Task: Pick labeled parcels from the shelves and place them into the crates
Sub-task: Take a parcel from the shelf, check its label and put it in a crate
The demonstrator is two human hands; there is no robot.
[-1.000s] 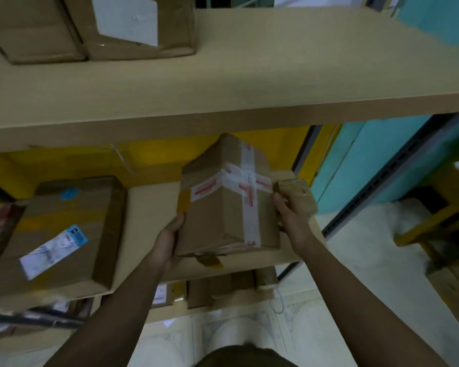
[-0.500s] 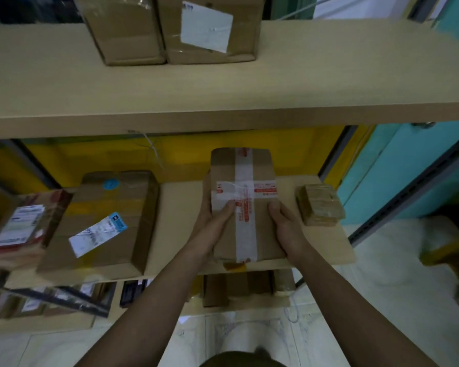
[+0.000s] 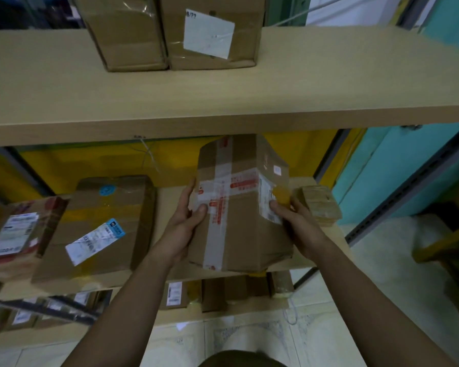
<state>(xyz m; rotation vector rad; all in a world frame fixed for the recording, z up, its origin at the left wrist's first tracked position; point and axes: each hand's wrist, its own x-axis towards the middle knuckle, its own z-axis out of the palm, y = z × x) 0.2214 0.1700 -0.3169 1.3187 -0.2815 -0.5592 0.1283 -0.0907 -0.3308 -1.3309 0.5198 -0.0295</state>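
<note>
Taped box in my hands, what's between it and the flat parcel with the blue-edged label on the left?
In the head view, only bare shelf board and your left hand, which grips the taped box.

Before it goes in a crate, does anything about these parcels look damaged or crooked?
The taped parcel held by the left hand and right hand is tilted and looks creased near its lower right corner. The white label on the upper-shelf box sits crooked. Nothing spilled.

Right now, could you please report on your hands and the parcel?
Left hand and right hand grip the taped parcel. Parcel tilted at the middle shelf. Small box beside right hand.
</note>
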